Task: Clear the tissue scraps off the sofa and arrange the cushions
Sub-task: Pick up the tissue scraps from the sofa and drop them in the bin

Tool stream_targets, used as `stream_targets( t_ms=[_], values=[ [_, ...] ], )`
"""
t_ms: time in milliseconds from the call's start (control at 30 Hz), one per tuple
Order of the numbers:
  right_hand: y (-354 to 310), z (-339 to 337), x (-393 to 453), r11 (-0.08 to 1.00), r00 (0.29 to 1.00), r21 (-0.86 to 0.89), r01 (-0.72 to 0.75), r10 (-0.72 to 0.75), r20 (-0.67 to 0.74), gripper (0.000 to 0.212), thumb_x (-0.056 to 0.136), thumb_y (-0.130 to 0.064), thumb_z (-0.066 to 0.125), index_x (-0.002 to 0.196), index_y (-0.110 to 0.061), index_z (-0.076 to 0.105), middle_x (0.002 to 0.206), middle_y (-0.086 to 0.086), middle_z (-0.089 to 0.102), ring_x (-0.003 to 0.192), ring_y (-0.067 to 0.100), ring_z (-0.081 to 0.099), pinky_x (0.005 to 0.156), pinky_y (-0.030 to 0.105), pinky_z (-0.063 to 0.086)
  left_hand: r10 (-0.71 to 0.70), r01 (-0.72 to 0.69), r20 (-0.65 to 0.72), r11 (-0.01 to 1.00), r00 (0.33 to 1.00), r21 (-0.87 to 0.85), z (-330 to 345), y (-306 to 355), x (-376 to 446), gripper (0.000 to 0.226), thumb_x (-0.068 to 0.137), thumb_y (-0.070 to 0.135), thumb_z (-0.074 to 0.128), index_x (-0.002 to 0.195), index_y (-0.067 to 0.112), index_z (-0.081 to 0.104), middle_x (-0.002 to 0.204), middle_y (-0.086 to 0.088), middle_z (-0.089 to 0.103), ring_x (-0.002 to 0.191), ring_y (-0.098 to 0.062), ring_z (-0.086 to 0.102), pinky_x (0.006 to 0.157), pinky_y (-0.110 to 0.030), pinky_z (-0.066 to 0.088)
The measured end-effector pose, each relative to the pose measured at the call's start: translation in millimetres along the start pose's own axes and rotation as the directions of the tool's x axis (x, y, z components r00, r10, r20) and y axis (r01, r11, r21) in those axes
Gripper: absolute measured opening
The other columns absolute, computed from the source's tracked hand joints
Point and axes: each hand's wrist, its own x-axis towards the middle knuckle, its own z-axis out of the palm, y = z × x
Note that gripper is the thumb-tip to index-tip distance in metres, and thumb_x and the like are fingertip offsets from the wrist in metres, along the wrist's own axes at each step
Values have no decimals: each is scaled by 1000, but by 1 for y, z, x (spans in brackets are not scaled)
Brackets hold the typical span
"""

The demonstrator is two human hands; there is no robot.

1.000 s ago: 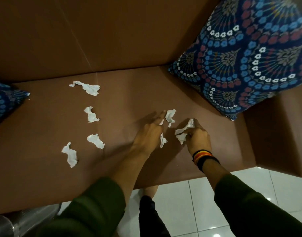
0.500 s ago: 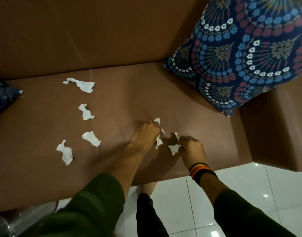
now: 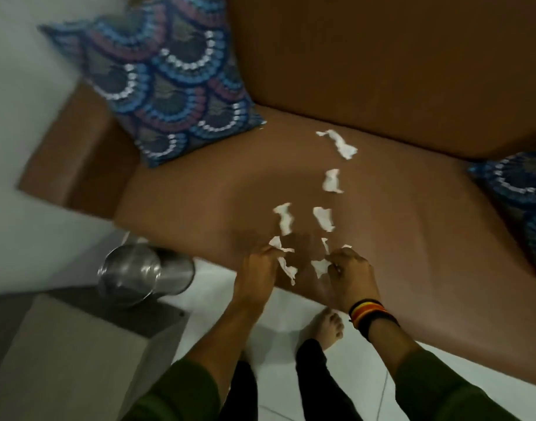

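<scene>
white tissue scraps (image 3: 286,266) pinched in the left hand (image 3: 254,270) and right hand (image 3: 350,276), fingers curled shut, probably headed for the steel bin (image 3: 145,273) nearby.

The sofa (image 3: 382,71) is plain brown all over, back and seat alike. At ten o'clock a cushion (image 3: 169,86) carries a fan-scale pattern: dark navy ground, arcs of bright blue and dull pink-red, each arc edged with white dots, and grey-green fan centres. At three o'clock a second cushion (image 3: 515,189) repeats the same navy, blue and white-dotted scales. The tissue scraps (image 3: 332,180) are white against the brown seat. The sleeves (image 3: 175,393) are dark olive green, the trousers (image 3: 315,375) black. The wristbands (image 3: 368,311) at five o'clock are black with red, orange and yellow stripes. The bin (image 3: 139,275) at eight o'clock is shiny silver steel. The floor (image 3: 279,326) is white tile with thin grey joints.
</scene>
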Motion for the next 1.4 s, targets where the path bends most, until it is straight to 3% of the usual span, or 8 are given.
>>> stream_targets(
  t_ms=[267,433,667,900,1067,1133,1233,1400],
  values=[
    [-192,115,-15,957,941,-1,290,-285,181,29,93,-15,60,118,-7,70,122,14,67,102,34,67,96,39,54,-453,446,-183,892,873,-78,-92,-214,-86,25,93,-6,62,109,8,76,105,-13,76,95,-26,74,84,-31,59],
    [-273,210,-10,922,887,27,386,-379,264,24,93,-15,58,101,0,75,114,18,70,98,35,68,90,40,56,-560,542,-207,828,802,-143,-116,-303,-86,29,95,-7,56,115,4,74,113,-20,74,105,-36,72,89,-40,57],
    [-327,308,18,916,867,13,400,-383,317,24,95,-13,60,110,-17,78,114,6,75,102,27,70,98,34,54,-662,603,-268,749,700,-274,-109,-408,-58,33,101,1,53,120,15,76,118,-19,75,109,-36,71,95,-42,58],
    [-369,394,59,903,831,-2,429,-394,392,25,97,-14,58,117,-17,73,115,13,74,106,32,68,98,41,55,-625,561,-246,777,741,-283,-87,-470,-30,19,98,5,62,110,2,76,112,-23,75,107,-39,72,97,-45,58],
    [-363,407,67,870,767,-65,489,-394,506,45,98,-7,54,141,-20,53,133,13,63,117,35,61,100,43,51,-586,551,-94,796,805,-249,-71,-485,-28,31,103,19,54,130,11,64,132,-20,65,126,-38,61,108,-50,50],
    [-347,392,57,826,755,-74,559,-471,455,54,95,-2,53,146,-19,46,139,12,58,118,34,61,94,41,54,-571,553,-50,810,819,-198,-70,-475,-33,41,102,27,48,140,12,54,141,-23,58,132,-42,55,109,-57,48],
    [-316,352,40,778,770,-134,614,-554,316,68,90,4,57,152,-13,34,161,13,30,146,32,34,110,40,41,-425,433,-127,901,896,39,-72,-433,-37,72,93,33,33,161,12,22,167,-22,22,155,-43,17,126,-56,18],
    [-252,240,18,831,861,-226,508,-498,105,79,91,-4,56,158,-13,14,167,14,7,154,32,4,124,50,10,-68,103,-214,982,975,158,-74,-307,-17,58,107,24,24,162,7,19,170,-18,14,158,-35,10,128,-53,13]
  ],
)
